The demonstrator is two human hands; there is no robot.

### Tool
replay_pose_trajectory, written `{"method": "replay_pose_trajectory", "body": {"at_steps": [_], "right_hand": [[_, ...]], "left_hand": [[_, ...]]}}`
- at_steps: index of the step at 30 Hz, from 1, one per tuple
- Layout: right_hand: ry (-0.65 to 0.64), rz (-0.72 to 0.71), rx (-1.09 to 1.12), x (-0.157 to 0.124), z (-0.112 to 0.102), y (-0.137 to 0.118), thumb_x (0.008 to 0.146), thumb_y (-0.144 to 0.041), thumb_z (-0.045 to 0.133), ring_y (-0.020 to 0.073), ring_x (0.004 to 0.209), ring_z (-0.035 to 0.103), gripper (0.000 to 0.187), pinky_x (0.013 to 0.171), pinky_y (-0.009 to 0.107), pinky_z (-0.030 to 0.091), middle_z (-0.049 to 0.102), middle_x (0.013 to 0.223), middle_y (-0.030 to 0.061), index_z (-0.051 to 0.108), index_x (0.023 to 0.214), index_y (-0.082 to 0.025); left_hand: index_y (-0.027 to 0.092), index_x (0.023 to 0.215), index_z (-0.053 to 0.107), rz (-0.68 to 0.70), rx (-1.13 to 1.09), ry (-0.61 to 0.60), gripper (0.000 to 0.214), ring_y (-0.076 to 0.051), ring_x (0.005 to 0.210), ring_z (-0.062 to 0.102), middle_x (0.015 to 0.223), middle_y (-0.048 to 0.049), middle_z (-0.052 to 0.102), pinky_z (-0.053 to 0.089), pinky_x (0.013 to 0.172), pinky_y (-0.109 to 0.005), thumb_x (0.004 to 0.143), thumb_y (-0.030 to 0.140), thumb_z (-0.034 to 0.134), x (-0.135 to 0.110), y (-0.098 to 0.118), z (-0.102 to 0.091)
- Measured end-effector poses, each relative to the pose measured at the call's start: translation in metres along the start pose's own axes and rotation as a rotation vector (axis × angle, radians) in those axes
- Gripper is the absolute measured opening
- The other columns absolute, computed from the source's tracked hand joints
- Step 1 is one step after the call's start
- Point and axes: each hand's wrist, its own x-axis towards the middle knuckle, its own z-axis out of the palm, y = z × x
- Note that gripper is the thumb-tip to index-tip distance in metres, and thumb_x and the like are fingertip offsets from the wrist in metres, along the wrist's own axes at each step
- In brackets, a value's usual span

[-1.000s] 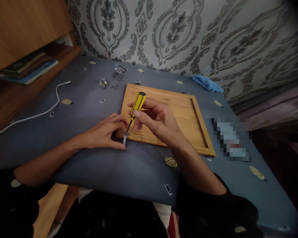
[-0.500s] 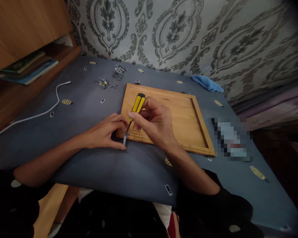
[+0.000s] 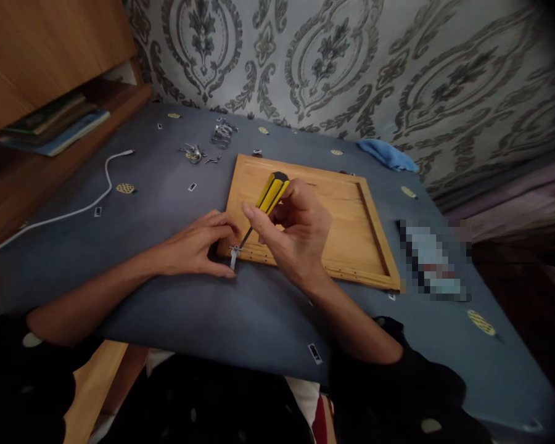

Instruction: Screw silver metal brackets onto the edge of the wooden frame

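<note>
A wooden frame (image 3: 342, 203) lies flat on the dark grey cloth. My right hand (image 3: 291, 237) is closed round a yellow and black screwdriver (image 3: 269, 196), whose tip meets a small metal bracket (image 3: 234, 254) at the frame's near left corner. My left hand (image 3: 194, 246) rests on the cloth beside that corner, fingers pinching the bracket against the frame's edge.
Loose metal hardware (image 3: 222, 132) and more small pieces (image 3: 193, 153) lie at the back of the table. A white cable (image 3: 74, 209) runs along the left. A blue cloth (image 3: 386, 154) lies by the wall. Books (image 3: 50, 126) sit on the wooden shelf at left. A blurred object (image 3: 432, 262) lies to the right of the frame.
My right hand has turned on the screwdriver, and its handle now leans further right. The left hand and frame have stayed put.
</note>
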Motion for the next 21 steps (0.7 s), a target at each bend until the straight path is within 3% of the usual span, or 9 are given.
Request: {"method": "replay_pose_trajectory", "body": {"at_steps": [5,21], "right_hand": [[0.033,-0.021,0.006,0.0004,0.0002,-0.0008,0.086,-0.034,0.078,0.0048,0.044,0.039,0.040,0.039,0.023,0.034,0.042,0.063,-0.0093,0.040,0.075,-0.025],[-0.059,0.047,-0.002,-0.0037,0.0033,0.0078,0.087,-0.051,0.075,0.0073,0.045,0.043,0.040,0.039,0.025,0.041,0.044,0.064,-0.0077,0.045,0.079,-0.026]], "left_hand": [[0.019,0.090,0.060,0.013,-0.002,0.004,0.040,-0.026,0.111,0.052,0.119,-0.0075,0.061,0.044,0.098,-0.041,0.081,0.055,0.077,-0.0006,-0.0025,0.0007],[0.018,0.094,0.062,0.043,0.009,0.008,0.043,-0.025,0.106,0.051,0.114,-0.0072,0.060,0.043,0.093,-0.038,0.084,0.058,0.075,-0.0008,-0.0045,0.0015]]}}
